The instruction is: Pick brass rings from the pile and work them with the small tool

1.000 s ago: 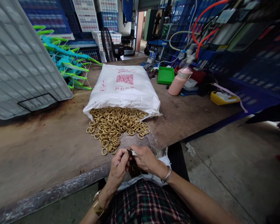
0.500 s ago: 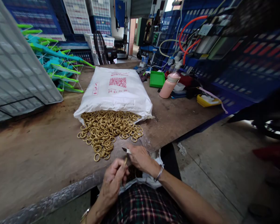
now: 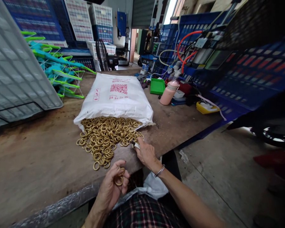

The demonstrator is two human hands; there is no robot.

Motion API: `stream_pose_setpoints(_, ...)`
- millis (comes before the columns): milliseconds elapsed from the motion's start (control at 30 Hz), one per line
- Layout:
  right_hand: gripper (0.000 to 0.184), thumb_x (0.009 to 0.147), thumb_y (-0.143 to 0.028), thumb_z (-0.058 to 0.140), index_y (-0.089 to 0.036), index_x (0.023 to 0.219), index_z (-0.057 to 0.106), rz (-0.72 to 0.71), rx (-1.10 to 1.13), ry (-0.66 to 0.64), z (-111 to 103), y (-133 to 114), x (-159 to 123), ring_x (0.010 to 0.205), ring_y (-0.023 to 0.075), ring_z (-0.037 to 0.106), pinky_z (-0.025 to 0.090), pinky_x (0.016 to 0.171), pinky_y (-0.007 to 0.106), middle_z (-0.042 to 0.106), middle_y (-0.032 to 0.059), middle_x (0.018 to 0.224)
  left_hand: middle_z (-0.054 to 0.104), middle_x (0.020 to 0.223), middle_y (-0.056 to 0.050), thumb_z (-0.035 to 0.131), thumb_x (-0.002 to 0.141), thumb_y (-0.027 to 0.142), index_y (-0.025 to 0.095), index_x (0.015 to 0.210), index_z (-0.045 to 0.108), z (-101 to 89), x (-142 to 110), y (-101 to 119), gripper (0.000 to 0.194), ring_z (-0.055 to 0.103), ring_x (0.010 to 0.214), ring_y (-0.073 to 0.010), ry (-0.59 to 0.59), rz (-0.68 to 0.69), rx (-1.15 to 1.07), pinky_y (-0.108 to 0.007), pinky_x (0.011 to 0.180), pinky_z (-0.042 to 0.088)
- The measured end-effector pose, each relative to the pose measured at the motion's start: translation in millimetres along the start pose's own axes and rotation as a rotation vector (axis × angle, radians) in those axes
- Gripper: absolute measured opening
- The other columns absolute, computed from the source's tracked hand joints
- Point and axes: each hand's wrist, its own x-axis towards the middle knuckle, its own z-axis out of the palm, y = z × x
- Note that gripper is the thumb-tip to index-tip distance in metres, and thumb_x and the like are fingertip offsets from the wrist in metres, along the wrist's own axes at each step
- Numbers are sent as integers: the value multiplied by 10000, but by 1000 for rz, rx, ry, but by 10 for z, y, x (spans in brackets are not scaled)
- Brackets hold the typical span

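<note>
A heap of gold-coloured rings (image 3: pixel 104 136) spills from the mouth of a white printed sack (image 3: pixel 116 95) lying on the worn wooden table (image 3: pixel 33 158). My left hand (image 3: pixel 114 186) is at the table's near edge, fingers curled around a gold ring (image 3: pixel 119 180). My right hand (image 3: pixel 144 152) reaches to the right end of the heap, pinching a small dark-bladed tool with a white handle (image 3: pixel 135 145) near the rings there. A metal bangle sits on my right wrist. A white bag (image 3: pixel 152 186) lies in my lap below the table edge.
Grey plastic crates (image 3: pixel 16 69) lean at the left, with green and teal plastic hangers (image 3: pixel 59 69) behind. A green tray (image 3: pixel 157 86), a pink bottle (image 3: pixel 168 92) and a yellow tray (image 3: pixel 206 108) stand at the table's far right. Blue crates line the right side; concrete floor lies below.
My hands have parted: the right hand moved forward with the tool to the ring heap, while the left drew back to the table edge with a ring in its fingers.
</note>
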Motion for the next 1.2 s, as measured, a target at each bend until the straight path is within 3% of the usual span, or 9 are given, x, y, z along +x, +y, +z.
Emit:
stream_pose_setpoints(233,219,859,-278,423,-184,1056,439,40,21,22,33,27,23,697,207,617,313,569,266,651,60,789,618,736,-59,630,711,315,115,633,605,-109,61,16,217,573,635,-128,-74,-56,-172,-188,458,413)
stream_pose_setpoints(367,165,828,-196,414,-187,979,482,22,132,88,40,60,4,647,183,588,296,568,262,634,38,748,630,769,-70,658,681,241,114,628,598,-116,74,55,150,607,694,-159,-53,-86,-170,-183,449,422)
stream_pose_setpoints(533,150,781,-187,422,-179,905,505,-40,518,122,-23,-35,-72,641,140,523,331,599,237,578,11,748,559,625,12,716,629,262,126,648,548,-78,97,63,217,446,445,-29,-26,-56,-204,-108,343,253)
stream_pose_setpoints(667,108,755,-228,441,-193,818,521,-24,910,-91,-61,-189,-172,524,96,416,302,495,201,465,-54,599,526,589,56,685,667,353,167,752,534,-19,122,4,255,312,362,-7,91,162,66,-117,323,172)
stream_pose_setpoints(767,95,724,-254,491,-194,794,512,45,1118,-252,-52,-276,-244,457,70,354,261,433,184,408,-83,525,525,562,63,658,686,340,187,858,573,-18,141,-43,245,363,385,-35,205,368,377,-142,357,251)
stream_pose_setpoints(867,122,716,-290,506,-200,794,485,159,1326,-416,-61,-331,-298,369,44,257,196,361,172,361,-111,473,604,649,17,620,710,267,176,854,630,-57,160,-65,170,520,550,-93,185,572,673,-198,533,407)
stream_pose_setpoints(967,165,701,-320,531,-198,791,465,246,1471,-514,-93,-360,-330,320,22,194,136,317,164,361,-124,456,655,752,-16,570,744,226,184,844,649,-105,175,-80,134,577,684,-136,130,710,845,-242,670,432)
stream_pose_setpoints(1067,218,700,-362,563,-191,791,464,259,1532,-522,-104,-371,-344,303,12,213,140,304,154,391,-121,457,652,751,-18,539,775,227,188,855,642,-140,185,-114,136,574,682,-140,116,740,904,-244,673,425)
stream_pose_setpoints(1200,259,711,-411,571,-184,780,466,212,1547,-520,-67,-389,-359,297,12,242,155,297,151,426,-110,468,594,678,4,518,806,310,184,808,597,-153,203,-152,149,516,583,-107,116,630,794,-212,569,397)
